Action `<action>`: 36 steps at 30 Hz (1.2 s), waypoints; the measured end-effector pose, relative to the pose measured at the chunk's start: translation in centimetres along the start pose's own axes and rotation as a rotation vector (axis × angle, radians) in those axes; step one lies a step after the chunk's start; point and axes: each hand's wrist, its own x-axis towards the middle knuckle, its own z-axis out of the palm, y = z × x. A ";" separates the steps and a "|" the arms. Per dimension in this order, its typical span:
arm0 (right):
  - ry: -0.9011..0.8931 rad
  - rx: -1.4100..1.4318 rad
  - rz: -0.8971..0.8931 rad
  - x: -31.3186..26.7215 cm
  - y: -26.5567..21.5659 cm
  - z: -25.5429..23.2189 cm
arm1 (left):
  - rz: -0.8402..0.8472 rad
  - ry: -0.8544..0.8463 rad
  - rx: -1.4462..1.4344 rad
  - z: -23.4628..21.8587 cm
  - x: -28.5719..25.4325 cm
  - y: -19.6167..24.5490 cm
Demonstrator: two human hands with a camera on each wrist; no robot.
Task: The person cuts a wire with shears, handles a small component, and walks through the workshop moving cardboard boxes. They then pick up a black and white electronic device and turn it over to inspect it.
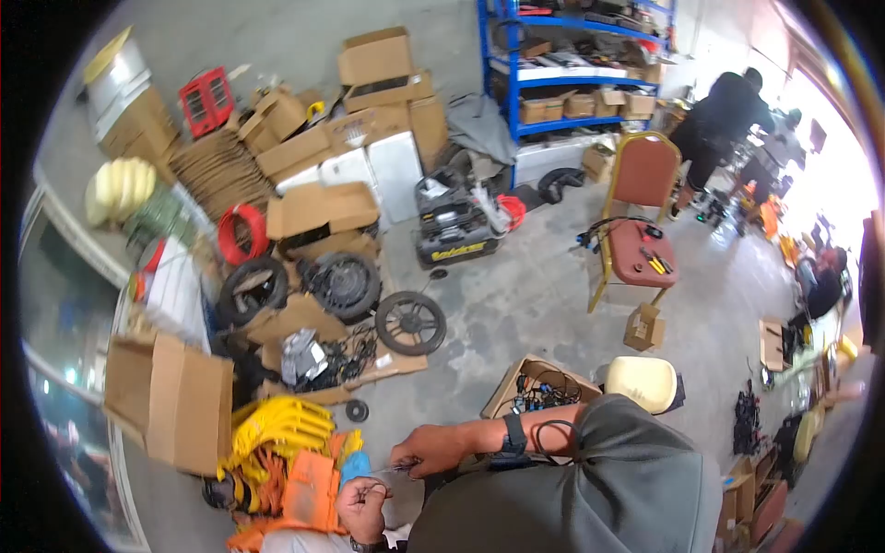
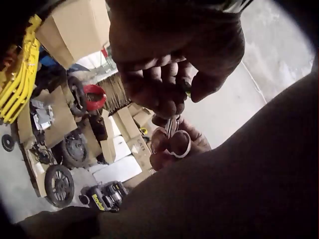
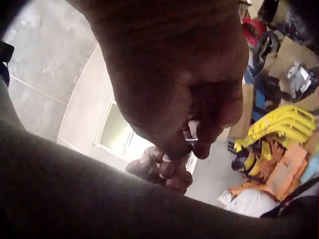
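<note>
Both hands meet low in the head view, close together. My right hand (image 1: 431,450) grips small metal scissors (image 2: 172,124); in the left wrist view their ring handles are around the fingers of that hand and the blades point toward my left hand (image 2: 174,55). Curled fingers of my left hand (image 1: 363,512) pinch a small dark piece (image 2: 187,92) with a greenish spot, too small to identify. In the right wrist view, my right hand (image 3: 174,89) covers most of the scissors, and a bit of shiny metal shows between its fingers.
Orange pieces (image 1: 311,488) and yellow parts (image 1: 281,426) lie beside the hands. Beyond are a loose wheel (image 1: 410,323), cardboard boxes, an open box of cables (image 1: 544,392), a red chair (image 1: 643,249) with tools and blue shelves (image 1: 513,83). People are at the far right.
</note>
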 end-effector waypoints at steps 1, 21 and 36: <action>0.055 0.008 0.040 -0.5 0.3 -1.1 | -0.023 -0.069 0.004 0.3 2.1 0.0; 0.700 0.015 0.369 7.7 3.4 -12.6 | -0.026 -0.741 -0.052 -0.6 33.9 -2.1; 1.630 0.343 -0.171 -7.1 -0.7 -38.0 | -0.091 -0.777 -0.006 6.6 44.3 0.6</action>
